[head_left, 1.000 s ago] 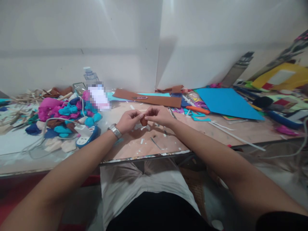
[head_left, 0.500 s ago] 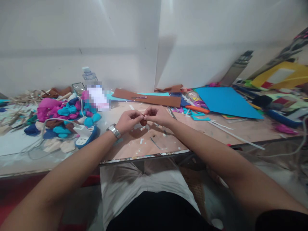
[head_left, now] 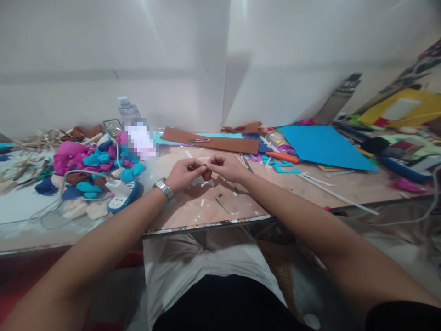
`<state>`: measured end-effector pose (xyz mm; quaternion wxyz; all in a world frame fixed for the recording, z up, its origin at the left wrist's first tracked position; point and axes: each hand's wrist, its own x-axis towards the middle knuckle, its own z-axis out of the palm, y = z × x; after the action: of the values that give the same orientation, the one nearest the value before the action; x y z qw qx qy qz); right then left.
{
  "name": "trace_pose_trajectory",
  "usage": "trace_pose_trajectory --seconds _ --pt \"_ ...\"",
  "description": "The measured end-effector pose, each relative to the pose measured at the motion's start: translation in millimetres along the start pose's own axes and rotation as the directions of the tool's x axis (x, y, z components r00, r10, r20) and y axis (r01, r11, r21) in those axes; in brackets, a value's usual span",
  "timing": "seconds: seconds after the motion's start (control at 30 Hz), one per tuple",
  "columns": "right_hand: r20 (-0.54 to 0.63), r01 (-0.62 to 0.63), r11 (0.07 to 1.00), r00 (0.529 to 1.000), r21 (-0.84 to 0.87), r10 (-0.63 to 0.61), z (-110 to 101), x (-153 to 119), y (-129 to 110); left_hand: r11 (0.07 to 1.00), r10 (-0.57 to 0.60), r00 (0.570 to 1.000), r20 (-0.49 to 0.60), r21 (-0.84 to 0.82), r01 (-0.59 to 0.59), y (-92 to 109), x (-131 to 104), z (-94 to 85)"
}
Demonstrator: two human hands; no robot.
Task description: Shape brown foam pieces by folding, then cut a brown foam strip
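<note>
My left hand (head_left: 188, 173), with a metal watch (head_left: 163, 187) on its wrist, pinches a small reddish-brown piece of paper (head_left: 206, 175) between thumb and fingers. From the other side my right hand (head_left: 227, 168) grips the same piece, fingertips close to the left thumb. Most of the piece is covered by the fingers; its lower part hangs below them, just above the tabletop. Behind the hands lies a long brown paper strip (head_left: 227, 143), with small thread snips (head_left: 200, 140) resting on it. White paper scraps (head_left: 202, 202) are scattered on the wood under the hands.
At left, crumpled pink and blue paper bundles (head_left: 70, 156) surround a blue-and-white power strip (head_left: 121, 197) with a cable. A bottle (head_left: 127, 108) and a blurred phone screen (head_left: 139, 140) stand behind. At right are a blue sheet (head_left: 327, 147), an orange cutter (head_left: 282, 157) and white strips (head_left: 339, 194).
The brown piece has turned slightly between my fingertips, and a little more of it shows. Both hands stay in nearly the same place.
</note>
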<state>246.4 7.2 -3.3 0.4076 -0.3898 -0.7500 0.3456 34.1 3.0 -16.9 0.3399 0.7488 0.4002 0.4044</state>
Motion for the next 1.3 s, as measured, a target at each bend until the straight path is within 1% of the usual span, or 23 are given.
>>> trace_pose_trajectory --seconds 0.17,0.27,0.33,0.4,0.47,0.63,0.73,0.9,1.0,1.07,1.17,1.23,1.3 --pt "0.019 -0.010 0.999 1.000 0.037 0.009 2 -2 -5 0.999 -0.033 0.999 0.025 0.004 0.033 2 -2 0.2" --pt "0.124 -0.022 0.987 0.992 0.160 0.002 3 -3 -6 0.998 -0.055 0.997 0.048 0.012 0.054 4 -3 0.3" --pt "0.155 -0.009 0.983 0.988 0.182 -0.019 3 -3 -5 0.998 -0.047 0.997 0.053 0.040 0.045 4 -4 0.6" --pt "0.114 0.027 0.993 0.993 0.111 -0.040 3 -2 -3 0.998 -0.029 0.998 0.052 0.056 0.026 3 -3 1.3" --pt "0.073 0.037 0.997 0.997 0.062 -0.041 3 0 0 0.999 -0.022 0.998 0.051 0.040 0.020 2 -3 2.3" --pt "0.044 -0.010 0.992 0.999 0.123 0.005 5 1 3 0.994 -0.077 0.994 0.074 -0.069 0.082 5 -3 5.2" --pt "0.062 -0.033 0.988 0.998 0.153 0.024 6 0 2 0.991 -0.080 0.993 0.081 -0.103 0.088 6 -3 5.9" --pt "0.072 -0.036 0.988 0.997 0.147 0.025 6 0 -1 0.987 -0.055 0.995 0.083 -0.144 0.067 3 -2 7.1" --pt "0.049 -0.056 0.991 0.998 0.118 0.050 5 0 0 0.976 -0.036 0.995 0.097 -0.209 0.056 2 -3 8.7" --pt "0.021 -0.086 0.992 0.996 0.095 0.084 5 0 1 0.970 -0.001 0.994 0.107 -0.242 0.027 0 -3 9.0" --pt "-0.003 -0.108 0.988 0.994 0.108 0.108 5 2 4 0.982 0.062 0.989 0.133 -0.183 -0.037 -2 -4 7.7" --pt "0.000 -0.073 0.984 0.997 0.163 0.074 6 3 6 0.989 0.099 0.987 0.126 -0.118 -0.084 -2 -4 6.4" --pt "0.016 -0.025 0.974 1.000 0.225 0.022 8 5 9 0.988 0.131 0.986 0.101 -0.092 -0.121 -2 -3 5.6"
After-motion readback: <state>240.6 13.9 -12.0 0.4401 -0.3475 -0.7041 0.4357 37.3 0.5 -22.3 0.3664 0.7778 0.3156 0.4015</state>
